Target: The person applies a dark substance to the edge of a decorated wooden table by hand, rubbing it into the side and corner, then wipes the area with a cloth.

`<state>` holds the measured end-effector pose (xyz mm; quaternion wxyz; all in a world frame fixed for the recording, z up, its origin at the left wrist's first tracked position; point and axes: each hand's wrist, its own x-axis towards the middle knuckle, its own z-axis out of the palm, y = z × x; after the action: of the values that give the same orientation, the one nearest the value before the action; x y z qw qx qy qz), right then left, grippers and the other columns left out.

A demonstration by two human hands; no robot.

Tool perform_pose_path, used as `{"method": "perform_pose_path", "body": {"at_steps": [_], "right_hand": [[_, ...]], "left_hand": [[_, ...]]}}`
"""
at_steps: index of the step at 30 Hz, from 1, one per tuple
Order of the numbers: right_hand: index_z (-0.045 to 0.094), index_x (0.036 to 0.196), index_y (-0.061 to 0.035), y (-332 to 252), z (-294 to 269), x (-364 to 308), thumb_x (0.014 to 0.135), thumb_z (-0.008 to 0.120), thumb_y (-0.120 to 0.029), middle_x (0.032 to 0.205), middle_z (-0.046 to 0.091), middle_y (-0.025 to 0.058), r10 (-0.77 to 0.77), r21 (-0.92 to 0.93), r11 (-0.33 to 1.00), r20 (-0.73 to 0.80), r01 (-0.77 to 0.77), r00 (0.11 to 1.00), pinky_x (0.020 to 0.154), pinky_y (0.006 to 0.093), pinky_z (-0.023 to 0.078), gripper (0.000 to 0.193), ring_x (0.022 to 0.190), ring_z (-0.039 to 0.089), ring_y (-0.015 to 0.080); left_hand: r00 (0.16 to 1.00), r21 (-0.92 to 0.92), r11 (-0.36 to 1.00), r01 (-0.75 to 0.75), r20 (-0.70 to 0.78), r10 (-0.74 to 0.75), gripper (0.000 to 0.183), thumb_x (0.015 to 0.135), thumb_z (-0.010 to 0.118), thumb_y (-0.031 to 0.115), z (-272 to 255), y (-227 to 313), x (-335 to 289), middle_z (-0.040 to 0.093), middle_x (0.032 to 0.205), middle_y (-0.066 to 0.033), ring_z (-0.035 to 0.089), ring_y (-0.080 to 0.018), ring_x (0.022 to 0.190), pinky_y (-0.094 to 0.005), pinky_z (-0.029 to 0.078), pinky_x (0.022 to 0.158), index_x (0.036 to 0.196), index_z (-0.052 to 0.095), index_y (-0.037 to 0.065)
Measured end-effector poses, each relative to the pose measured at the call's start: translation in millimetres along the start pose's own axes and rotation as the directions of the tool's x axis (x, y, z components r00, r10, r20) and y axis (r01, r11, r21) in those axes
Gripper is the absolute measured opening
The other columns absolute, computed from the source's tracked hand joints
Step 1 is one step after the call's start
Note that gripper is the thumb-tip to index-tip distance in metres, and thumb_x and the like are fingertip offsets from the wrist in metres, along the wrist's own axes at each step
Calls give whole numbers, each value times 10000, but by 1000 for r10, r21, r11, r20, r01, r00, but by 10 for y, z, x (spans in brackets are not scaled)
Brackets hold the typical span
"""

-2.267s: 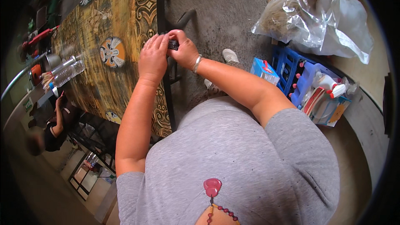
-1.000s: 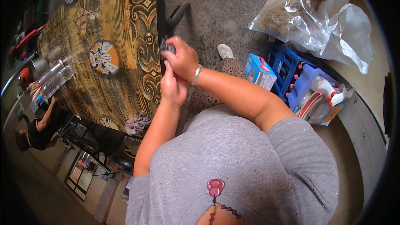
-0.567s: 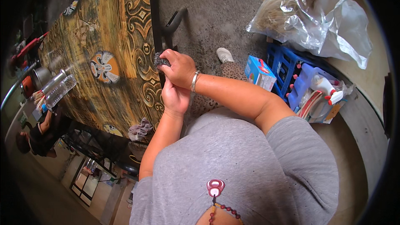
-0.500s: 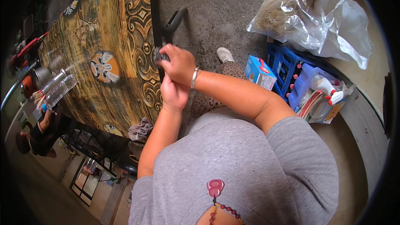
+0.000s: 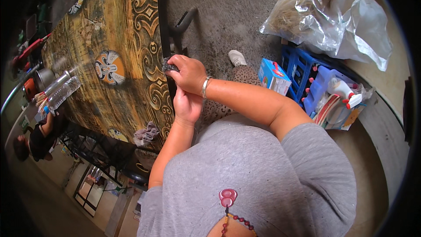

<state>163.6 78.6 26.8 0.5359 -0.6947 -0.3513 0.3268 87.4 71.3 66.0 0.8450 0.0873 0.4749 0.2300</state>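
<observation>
My right hand (image 5: 189,75), with a silver bracelet at the wrist, is closed around a dark grey steel wool scrubber (image 5: 170,65). The scrubber presses against the dark edge of a wood-patterned table (image 5: 125,44) decorated with painted masks and scrolls. Just below it, my left hand (image 5: 189,106) touches the underside of my right hand; its fingers are hidden there. A crumpled greyish cloth (image 5: 146,134) lies on the near corner of the table.
Clear plastic bottles (image 5: 65,93) and a metal pot (image 5: 44,79) stand at the table's left. Another person (image 5: 41,138) is beyond it. To my right are a blue crate (image 5: 294,72), a blue box (image 5: 274,75), a spray bottle (image 5: 344,91) and a plastic bag (image 5: 324,22).
Both hands have shifted slightly toward me along the table edge, the scrubber moving with the right one. The person at the left has moved a little.
</observation>
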Motion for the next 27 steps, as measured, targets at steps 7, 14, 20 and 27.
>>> {"method": "perform_pose_path", "body": {"at_steps": [7, 14, 20, 27], "right_hand": [[550, 854, -105, -130, -76, 603, 687, 613, -216, 798, 572, 91, 28, -109, 992, -265, -59, 964, 646, 380, 448, 210, 747, 561, 294], [556, 853, -124, -27, -51, 256, 701, 597, -192, 776, 538, 67, -139, -157, 980, -124, 119, 982, 623, 376, 444, 171, 716, 551, 265], [552, 827, -121, 14, -61, 63, 678, 599, -174, 772, 517, 65, -266, -153, 952, 8, 264, 964, 614, 380, 438, 165, 729, 536, 252], [557, 871, -95, -122, -174, 671, 694, 610, -200, 834, 569, 87, -42, -120, 993, -192, 19, 980, 669, 374, 448, 212, 785, 560, 279]], "left_hand": [[990, 31, 999, 23, 139, -27, 422, 936, 294, 329, 276, 353, 482, 457, 1218, -76, 447, -214, 1106, -362, 344, 960, 1225, 385, 36], [993, -52, 998, 39, 111, -33, 422, 936, 286, 330, 137, 145, 236, 446, 1225, -72, 437, -213, 1112, -371, 334, 967, 1232, 379, 45], [993, -195, 976, 94, 89, -78, 604, 882, 257, 529, 77, 96, 65, 407, 1284, -56, 381, -224, 1178, -374, 258, 1017, 1267, 359, 75], [970, -105, 993, 52, 243, -26, 591, 884, 235, 532, 408, 335, 427, 390, 1300, -50, 354, -233, 1193, -393, 240, 1015, 1288, 344, 114]]}}
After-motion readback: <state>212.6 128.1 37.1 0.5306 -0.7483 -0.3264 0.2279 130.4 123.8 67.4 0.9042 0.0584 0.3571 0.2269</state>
